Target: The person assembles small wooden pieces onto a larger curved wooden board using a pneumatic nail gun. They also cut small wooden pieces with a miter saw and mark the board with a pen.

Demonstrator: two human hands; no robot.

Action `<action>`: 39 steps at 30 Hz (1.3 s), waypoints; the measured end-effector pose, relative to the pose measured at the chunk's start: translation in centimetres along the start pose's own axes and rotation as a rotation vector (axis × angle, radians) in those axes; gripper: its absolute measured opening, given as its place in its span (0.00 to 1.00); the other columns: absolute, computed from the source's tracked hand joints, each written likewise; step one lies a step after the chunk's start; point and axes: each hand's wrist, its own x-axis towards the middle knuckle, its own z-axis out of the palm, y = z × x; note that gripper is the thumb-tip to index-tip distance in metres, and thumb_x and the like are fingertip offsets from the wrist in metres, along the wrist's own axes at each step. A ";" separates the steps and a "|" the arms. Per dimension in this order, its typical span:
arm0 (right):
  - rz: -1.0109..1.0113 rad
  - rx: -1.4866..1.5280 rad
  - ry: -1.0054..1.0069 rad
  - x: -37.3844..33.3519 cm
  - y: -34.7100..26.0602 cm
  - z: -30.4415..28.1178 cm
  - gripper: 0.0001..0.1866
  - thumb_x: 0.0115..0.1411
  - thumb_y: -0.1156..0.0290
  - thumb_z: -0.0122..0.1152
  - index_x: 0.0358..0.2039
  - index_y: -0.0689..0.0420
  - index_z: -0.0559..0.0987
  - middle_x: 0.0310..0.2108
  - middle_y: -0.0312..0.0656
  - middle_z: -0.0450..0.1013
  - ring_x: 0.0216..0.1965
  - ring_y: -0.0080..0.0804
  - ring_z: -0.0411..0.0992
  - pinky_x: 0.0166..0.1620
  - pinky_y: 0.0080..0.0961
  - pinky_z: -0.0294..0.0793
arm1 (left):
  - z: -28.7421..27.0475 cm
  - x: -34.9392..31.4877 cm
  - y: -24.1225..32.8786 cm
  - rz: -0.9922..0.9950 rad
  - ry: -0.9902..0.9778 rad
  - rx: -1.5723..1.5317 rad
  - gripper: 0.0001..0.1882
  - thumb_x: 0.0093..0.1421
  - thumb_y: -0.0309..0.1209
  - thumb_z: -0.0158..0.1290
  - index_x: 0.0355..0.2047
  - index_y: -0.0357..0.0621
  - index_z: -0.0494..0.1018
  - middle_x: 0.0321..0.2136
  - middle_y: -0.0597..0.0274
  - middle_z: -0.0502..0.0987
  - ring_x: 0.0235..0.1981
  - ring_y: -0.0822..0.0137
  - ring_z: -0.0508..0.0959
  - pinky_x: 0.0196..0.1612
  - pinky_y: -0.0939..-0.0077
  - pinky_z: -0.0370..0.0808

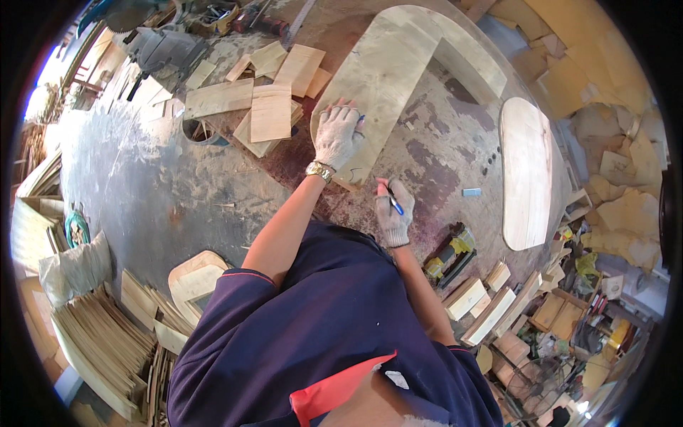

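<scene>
My left hand (338, 135), in a pale knit glove with bare fingertips and a gold watch at the wrist, rests on the near part of a long pale wooden board (391, 60). A small blue thing (361, 119), perhaps a pen cap, pokes out by its thumb and forefinger. The board has a rounded far end and joins another wooden piece (473, 53) there, leaving a gap between them. Beside the board's near end, my right hand (393, 213), gloved alike, is closed around a blue pen (395, 205). Its fingertips are close to the board's corner.
Thin wooden pieces (270, 110) lie piled left of the board. A rounded wooden panel (526, 171) lies at the right, and a small blue block (472, 192) nearer. A yellow-black nail gun (452, 252) lies by my right forearm. A saw machine (160, 50) stands far left.
</scene>
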 end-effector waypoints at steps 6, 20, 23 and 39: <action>0.201 0.005 0.228 -5.6 6.3 -6.0 0.08 0.62 0.73 0.63 0.39 0.63 0.83 0.32 0.47 0.82 0.33 0.31 0.80 0.40 0.28 0.78 | 0.6 0.0 -0.3 0.026 0.066 0.150 0.11 0.66 0.38 0.54 0.40 0.43 0.77 0.51 0.51 0.80 0.59 0.49 0.74 0.61 0.49 0.68; 0.487 -0.013 1.134 -21.4 28.4 -34.1 0.06 0.58 0.72 0.63 0.33 0.60 0.83 0.28 0.37 0.81 0.31 0.24 0.76 0.36 0.24 0.74 | 1.1 1.1 -3.5 0.185 -0.102 0.229 0.12 0.69 0.35 0.51 0.42 0.38 0.76 0.46 0.43 0.80 0.48 0.42 0.78 0.51 0.51 0.74; 0.558 0.040 1.031 -22.0 32.5 -37.0 0.08 0.57 0.72 0.66 0.36 0.61 0.84 0.28 0.35 0.80 0.32 0.21 0.75 0.38 0.23 0.73 | 1.1 1.0 -3.3 0.175 -0.104 0.224 0.13 0.70 0.35 0.50 0.45 0.38 0.76 0.47 0.41 0.79 0.46 0.41 0.78 0.49 0.51 0.74; 0.573 -0.094 0.750 -21.5 39.7 -39.0 0.07 0.59 0.69 0.61 0.32 0.57 0.82 0.27 0.38 0.78 0.28 0.25 0.74 0.36 0.24 0.72 | 3.0 -1.4 -3.2 0.014 -0.135 0.368 0.21 0.72 0.41 0.46 0.57 0.39 0.71 0.63 0.45 0.72 0.65 0.43 0.68 0.67 0.49 0.61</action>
